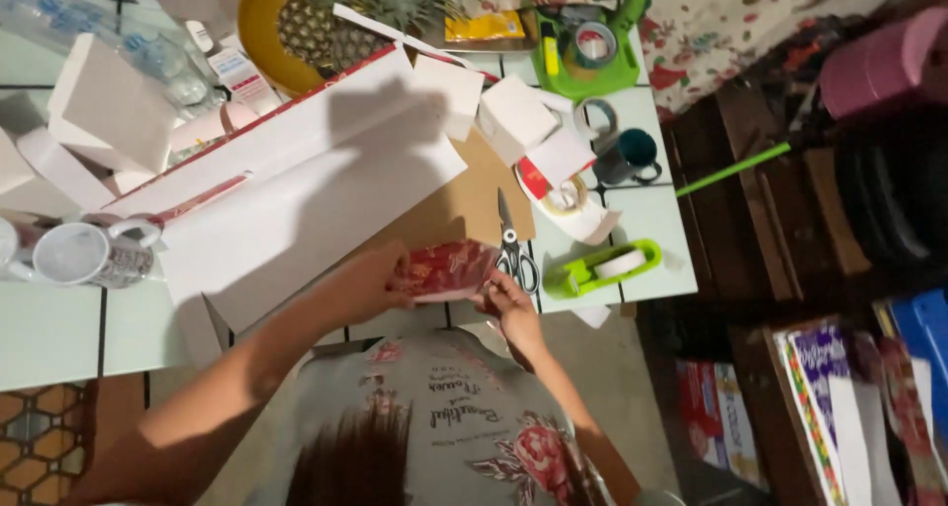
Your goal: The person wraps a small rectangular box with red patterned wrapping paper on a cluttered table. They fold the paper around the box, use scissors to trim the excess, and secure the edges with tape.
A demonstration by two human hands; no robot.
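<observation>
My left hand (pixel 367 281) and my right hand (pixel 509 307) both grip a small red patterned paper piece (pixel 449 267) at the near edge of the white tiled table (pixel 49 328). The left hand holds its left side, the right hand pinches its lower right corner. It lies over a brown cardboard sheet (pixel 464 205). Black-handled scissors (pixel 512 244) lie just right of it, close to my right hand. A large white folded cardboard box (pixel 296 190) spreads out to the left of my hands.
A green tape dispenser (pixel 602 267), a tape roll (pixel 565 196), a dark mug (pixel 630 156), small white boxes (pixel 513 119), a white mug (pixel 84 254) and a pineapple in a yellow bowl (pixel 326 22) crowd the table. Dark wooden furniture (pixel 770 220) stands right of it.
</observation>
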